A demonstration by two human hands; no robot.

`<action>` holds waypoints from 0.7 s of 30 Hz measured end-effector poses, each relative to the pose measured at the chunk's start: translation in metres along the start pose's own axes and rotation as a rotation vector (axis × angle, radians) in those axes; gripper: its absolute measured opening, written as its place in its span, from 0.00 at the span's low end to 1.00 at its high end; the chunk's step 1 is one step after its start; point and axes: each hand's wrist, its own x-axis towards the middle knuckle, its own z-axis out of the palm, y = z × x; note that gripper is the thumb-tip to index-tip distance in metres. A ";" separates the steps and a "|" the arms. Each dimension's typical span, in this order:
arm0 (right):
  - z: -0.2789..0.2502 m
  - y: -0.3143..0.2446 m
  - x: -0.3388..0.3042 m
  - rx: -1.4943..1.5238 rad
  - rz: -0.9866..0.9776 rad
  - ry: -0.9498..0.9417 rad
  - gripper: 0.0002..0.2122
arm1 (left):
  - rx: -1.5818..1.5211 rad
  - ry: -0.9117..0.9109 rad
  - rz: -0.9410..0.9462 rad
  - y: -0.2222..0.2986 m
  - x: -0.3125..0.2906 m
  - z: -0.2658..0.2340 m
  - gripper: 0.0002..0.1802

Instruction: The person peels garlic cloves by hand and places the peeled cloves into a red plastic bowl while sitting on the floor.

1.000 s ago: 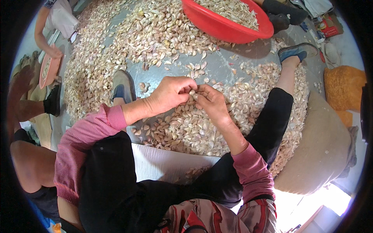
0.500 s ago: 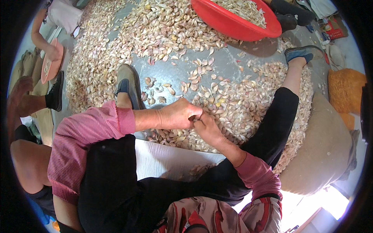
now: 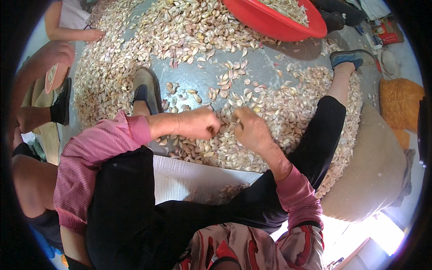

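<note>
Head view: the left hand [image 3: 195, 123] and the right hand [image 3: 251, 130] meet low over the heap of garlic cloves [image 3: 252, 135] spread on the grey floor [image 3: 265, 72], knuckles nearly touching. The left hand's fingers are curled tight into a fist, though what they grip is hidden; the right hand's fingers are bent together down into the cloves, and whether they pinch one cannot be told. Taking the red basin [image 3: 274, 20] as the landmark: the hands lie well below it, toward the person, and a patch of mostly bare floor with only scattered cloves sits between basin and hands (the clearest room anywhere in the scene). To the basin's lower left, a brown shoe [image 3: 146, 87] stands just beside the left forearm, and beyond it the thick band of cloves curves away to the picture's left edge. To the basin's lower right, the blue shoe [image 3: 353, 58] marks the outer edge of the heap, with a tan sack [image 3: 373, 171] below it and an orange mesh bag [image 3: 400, 101] farther right. Far left of the basin, another person's hand [image 3: 92, 33] rests at the edge of the cloves. A pale board [image 3: 189, 180] lies under the person's legs, nearest the viewer.
</note>
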 end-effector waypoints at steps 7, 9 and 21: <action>0.008 0.012 0.062 -0.501 -0.282 0.236 0.16 | 0.218 -0.327 -0.011 0.007 0.013 0.004 0.13; 0.015 0.022 0.072 -0.539 -0.298 0.229 0.14 | 0.199 -0.334 -0.024 0.001 0.013 0.005 0.11; -0.006 0.027 0.039 0.580 0.294 0.219 0.09 | 0.057 -0.019 -0.251 -0.025 0.010 -0.018 0.06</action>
